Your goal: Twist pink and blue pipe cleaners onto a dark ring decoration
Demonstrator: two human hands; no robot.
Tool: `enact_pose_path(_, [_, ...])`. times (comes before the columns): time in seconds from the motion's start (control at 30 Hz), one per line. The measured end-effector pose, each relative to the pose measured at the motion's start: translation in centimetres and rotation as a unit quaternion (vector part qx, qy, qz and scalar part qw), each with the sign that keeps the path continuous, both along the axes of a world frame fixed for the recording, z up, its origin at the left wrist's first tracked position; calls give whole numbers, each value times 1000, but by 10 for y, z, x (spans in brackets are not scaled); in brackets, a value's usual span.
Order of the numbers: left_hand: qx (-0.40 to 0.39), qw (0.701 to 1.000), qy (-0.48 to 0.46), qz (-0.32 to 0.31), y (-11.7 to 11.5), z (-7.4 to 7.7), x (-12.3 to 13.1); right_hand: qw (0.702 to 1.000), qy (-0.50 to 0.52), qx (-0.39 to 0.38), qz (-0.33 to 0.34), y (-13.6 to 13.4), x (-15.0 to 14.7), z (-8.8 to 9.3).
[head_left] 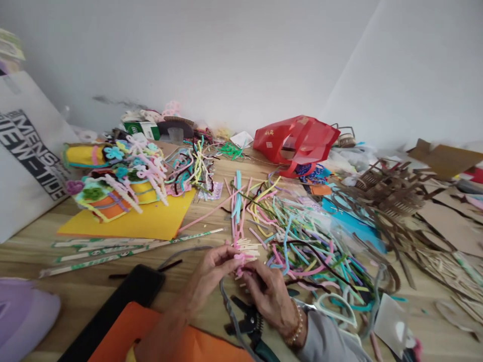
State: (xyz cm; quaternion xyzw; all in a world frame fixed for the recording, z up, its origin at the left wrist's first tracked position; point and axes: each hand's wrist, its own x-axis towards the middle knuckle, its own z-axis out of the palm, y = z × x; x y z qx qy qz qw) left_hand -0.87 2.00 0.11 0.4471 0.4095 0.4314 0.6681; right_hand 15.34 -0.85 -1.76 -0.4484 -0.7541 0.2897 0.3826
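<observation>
The left hand (210,271) pinches a pink fuzzy piece (239,258), probably light, soft and best held by its edge, while the right hand's (272,294) grip is unclear.

OK so, on the tabletop (206,208): a small stick piece (249,247) is between the left hand (217,264) and right hand (269,291), pliers (251,321) just nearer, scissors (350,307) right of the wrist. Pipe cleaners (313,261) spread out right, baskets (400,196) beyond. Carry bag (296,141) is at the back. Left side: craft pieces (109,205) on a sheet (169,218), wrapped sticks (105,257) before it, big bag (32,100) far left.
</observation>
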Motion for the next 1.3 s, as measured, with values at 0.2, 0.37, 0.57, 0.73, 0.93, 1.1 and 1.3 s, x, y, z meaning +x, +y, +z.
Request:
enact_pose_path(0.2, [-39,994,-103,0,1,-11,0,999,23,-42,3,3,2,1])
enact_pose_path(0.37, [-67,989,-127,13,3,-12,0,997,53,-60,11,3,2,7])
enact_pose_path(0.57, [-81,986,-145,-16,3,-8,1,995,76,-57,35,3,1,14])
enact_pose_path(0.73, [-90,985,-147,6,2,-4,2,994,92,-58,33,5,1,12])
enact_pose_path(0.93, [-109,984,-137,23,0,0,4,992,94,-76,16,6,2,8])
enact_pose_path(1.1, [-112,988,-109,17,1,-6,2,993,98,-67,14,5,3,8])
enact_pose_path(1.3, [-92,990,-106,-15,2,-3,-1,992,109,-72,4,6,2,9])
